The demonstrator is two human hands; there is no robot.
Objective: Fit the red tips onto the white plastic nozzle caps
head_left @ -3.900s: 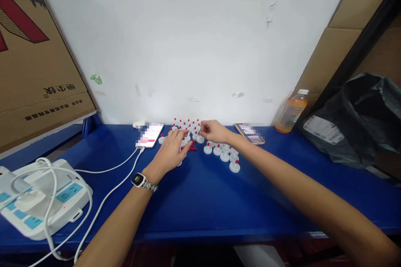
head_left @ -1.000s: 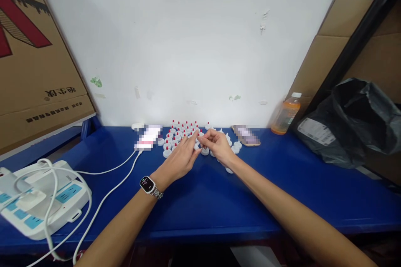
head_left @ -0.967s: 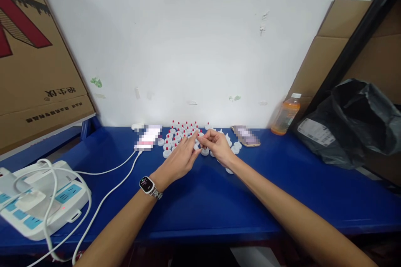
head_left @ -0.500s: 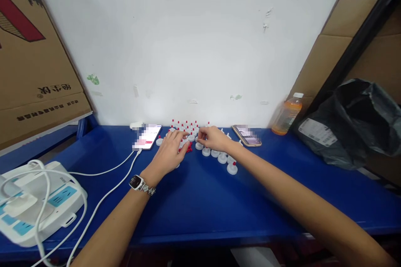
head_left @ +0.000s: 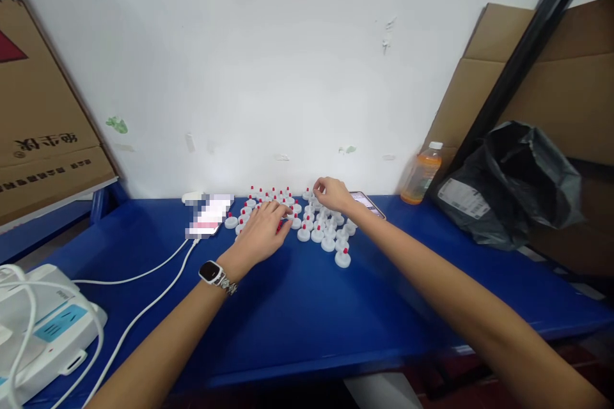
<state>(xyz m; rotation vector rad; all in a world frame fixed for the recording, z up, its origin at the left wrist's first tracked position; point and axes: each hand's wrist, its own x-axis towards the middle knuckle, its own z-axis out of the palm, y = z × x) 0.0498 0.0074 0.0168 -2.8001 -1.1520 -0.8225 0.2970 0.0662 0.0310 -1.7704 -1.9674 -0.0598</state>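
Left hand (head_left: 261, 230), right hand (head_left: 334, 195), white caps (head_left: 342, 260), blue table (head_left: 288, 319)

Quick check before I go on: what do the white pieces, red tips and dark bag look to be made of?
White pieces: probably plastic, smooth and milky white.
Red tips: plastic or rubber, too small to tell; evenly coloured.
Dark bag: likely thin plastic film, slightly glossy, given its creases and highlights.
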